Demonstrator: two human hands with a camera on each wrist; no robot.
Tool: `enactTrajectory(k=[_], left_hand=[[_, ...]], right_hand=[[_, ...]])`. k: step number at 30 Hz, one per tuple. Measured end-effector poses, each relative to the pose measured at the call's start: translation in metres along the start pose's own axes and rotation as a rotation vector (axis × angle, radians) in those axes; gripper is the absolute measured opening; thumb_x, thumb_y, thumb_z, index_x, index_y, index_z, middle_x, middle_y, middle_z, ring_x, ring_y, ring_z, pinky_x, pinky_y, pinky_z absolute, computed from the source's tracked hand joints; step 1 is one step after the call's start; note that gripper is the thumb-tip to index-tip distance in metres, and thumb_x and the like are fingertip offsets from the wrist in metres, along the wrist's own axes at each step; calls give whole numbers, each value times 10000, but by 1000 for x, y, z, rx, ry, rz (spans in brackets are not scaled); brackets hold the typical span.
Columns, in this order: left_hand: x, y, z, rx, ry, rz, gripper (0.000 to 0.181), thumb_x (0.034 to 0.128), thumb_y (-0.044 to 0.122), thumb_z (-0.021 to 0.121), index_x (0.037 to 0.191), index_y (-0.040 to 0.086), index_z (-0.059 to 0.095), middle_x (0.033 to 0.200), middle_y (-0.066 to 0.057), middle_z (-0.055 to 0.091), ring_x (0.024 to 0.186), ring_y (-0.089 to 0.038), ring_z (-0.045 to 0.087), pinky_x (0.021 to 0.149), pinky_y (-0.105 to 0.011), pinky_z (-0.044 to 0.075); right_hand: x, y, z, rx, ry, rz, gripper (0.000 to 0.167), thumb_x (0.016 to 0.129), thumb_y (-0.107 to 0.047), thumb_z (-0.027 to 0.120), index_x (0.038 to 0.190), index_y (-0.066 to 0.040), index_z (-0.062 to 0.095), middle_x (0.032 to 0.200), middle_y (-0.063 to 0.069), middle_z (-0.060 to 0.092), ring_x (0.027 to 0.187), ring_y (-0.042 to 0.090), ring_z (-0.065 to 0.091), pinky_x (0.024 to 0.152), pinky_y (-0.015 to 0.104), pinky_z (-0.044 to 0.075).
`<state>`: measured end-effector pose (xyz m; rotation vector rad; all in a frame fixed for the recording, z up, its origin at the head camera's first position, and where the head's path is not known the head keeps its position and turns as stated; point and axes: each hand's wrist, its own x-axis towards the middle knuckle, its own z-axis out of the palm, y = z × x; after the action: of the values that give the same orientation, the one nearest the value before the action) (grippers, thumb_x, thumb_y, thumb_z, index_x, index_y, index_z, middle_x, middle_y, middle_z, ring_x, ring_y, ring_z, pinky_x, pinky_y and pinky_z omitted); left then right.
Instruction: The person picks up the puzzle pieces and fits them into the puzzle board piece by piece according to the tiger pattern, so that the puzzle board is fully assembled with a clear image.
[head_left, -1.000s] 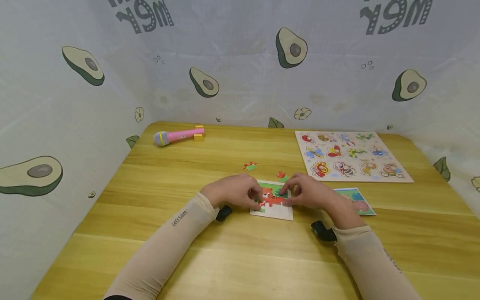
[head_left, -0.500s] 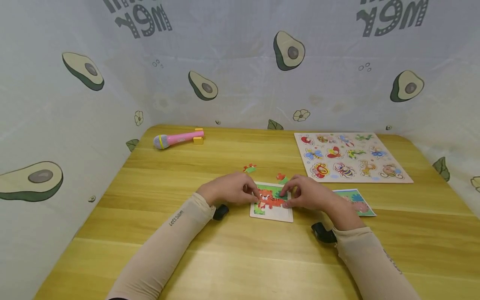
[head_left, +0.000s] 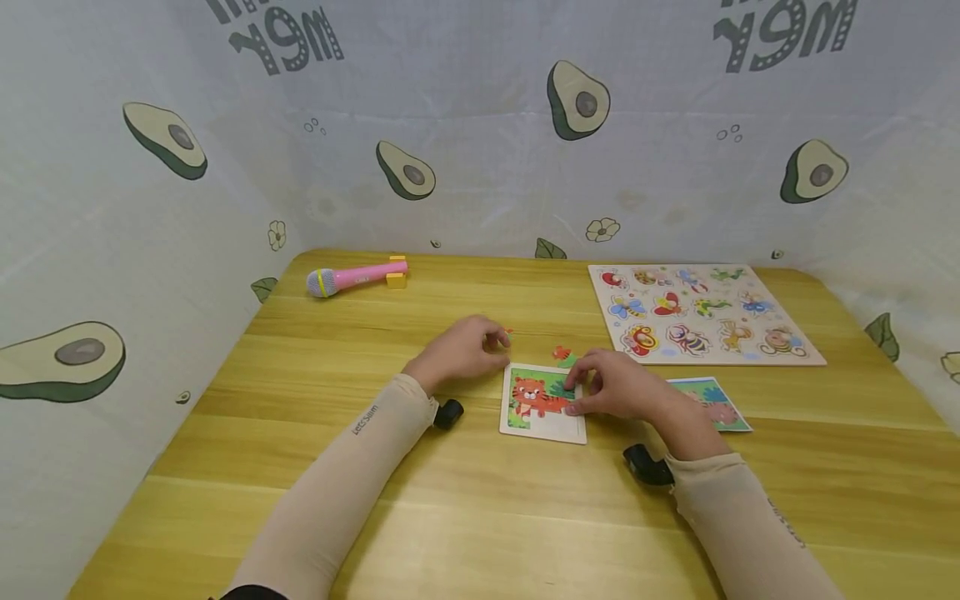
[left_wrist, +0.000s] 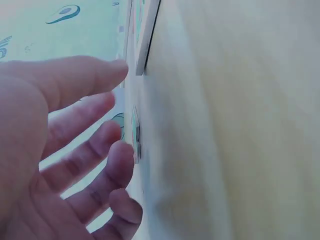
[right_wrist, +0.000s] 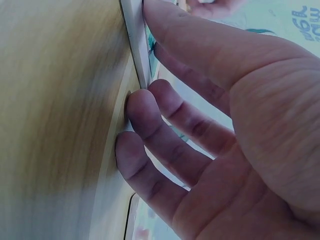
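A small tiger jigsaw puzzle (head_left: 528, 396) lies in a pale tray on the table; the tray's lower right part shows bare white. My right hand (head_left: 618, 385) rests on its right side, thumb and index finger on top. In the right wrist view the other fingers (right_wrist: 144, 111) bend beside the tray's edge. Beyond the tray's upper left corner my left hand (head_left: 463, 352) hovers with bent, empty fingers, over a loose puzzle piece (head_left: 510, 332) that it mostly hides. The left wrist view has this piece (left_wrist: 136, 132) flat on the table, apart from the thumb. Another piece (head_left: 564, 356) lies behind the tray.
A picture card (head_left: 712, 400) lies partly under the right forearm. Behind it is a large insect puzzle board (head_left: 757, 337). A pink toy microphone (head_left: 360, 274) rests at the back left. Printed cloth (head_left: 480, 100) surrounds the table (head_left: 480, 517).
My left hand has lifted off the puzzle's left side and moved up and away to the loose piece; a piece now sits in the puzzle's lower left. The right hand stays put.
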<state>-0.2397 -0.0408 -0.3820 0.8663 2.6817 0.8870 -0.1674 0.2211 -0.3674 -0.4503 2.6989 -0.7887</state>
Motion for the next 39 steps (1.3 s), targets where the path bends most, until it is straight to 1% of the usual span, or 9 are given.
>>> enactTrajectory(k=[2,5,8,10,13,17,22,30,39], left_hand=[[5,1,0,-1,22,-25,248,912,236,755,1122,114,704,1025,-17,598,949,-166,543,854,-311,465],[10,2,-3,4,54,-90,337,892,250,777,1178,99,682,1056,-47,574,959,-191,534,852,-333,468],[13,2,-5,28,65,-152,421,886,291,793,1225,80,661,1134,-62,563,1015,-207,535,905,-354,469],[15,0,-6,38,65,-176,454,884,321,796,1238,73,657,1182,-61,560,1059,-208,533,950,-361,458],[17,-6,-7,38,62,-186,474,884,338,797,1243,59,662,1214,-62,575,1090,-206,543,984,-356,450],[20,-9,-8,38,52,-176,470,892,331,791,1245,44,673,1214,-68,608,1106,-207,560,992,-355,453],[20,-8,-9,24,37,-181,464,906,311,779,1259,28,674,1236,-78,631,1134,-206,568,1004,-363,450],[21,-5,-9,15,20,-197,418,912,287,777,1235,36,689,1163,-61,653,1048,-189,585,965,-357,469],[27,-4,-9,-7,0,-207,382,915,253,776,1226,45,695,1134,-43,670,1022,-170,603,941,-327,480]], right_hand=[[0,-1,0,1,4,-1,218,807,-244,875,932,-131,736,939,46,571,788,207,510,696,350,450],[0,-2,-1,5,8,-4,229,803,-250,878,933,-127,735,942,45,577,787,208,511,691,350,451],[1,-2,-1,8,10,-7,235,800,-254,880,933,-125,736,949,43,583,788,208,513,689,350,455],[1,-2,0,7,11,-6,233,799,-253,880,931,-126,736,950,42,583,788,208,514,690,349,455],[2,-3,-1,6,8,-2,231,800,-250,880,932,-126,735,952,42,583,790,208,514,692,349,455],[2,-4,-1,2,6,2,229,803,-244,878,932,-123,733,954,42,586,793,209,514,692,349,454],[3,-3,-2,5,5,-5,233,801,-248,879,929,-121,731,956,42,589,794,209,515,691,350,454],[4,0,-1,7,-2,-6,236,803,-255,878,930,-124,729,948,43,582,789,206,515,692,350,452],[1,1,-1,22,-8,17,241,808,-245,873,948,-121,721,974,56,578,811,224,509,699,355,445]])
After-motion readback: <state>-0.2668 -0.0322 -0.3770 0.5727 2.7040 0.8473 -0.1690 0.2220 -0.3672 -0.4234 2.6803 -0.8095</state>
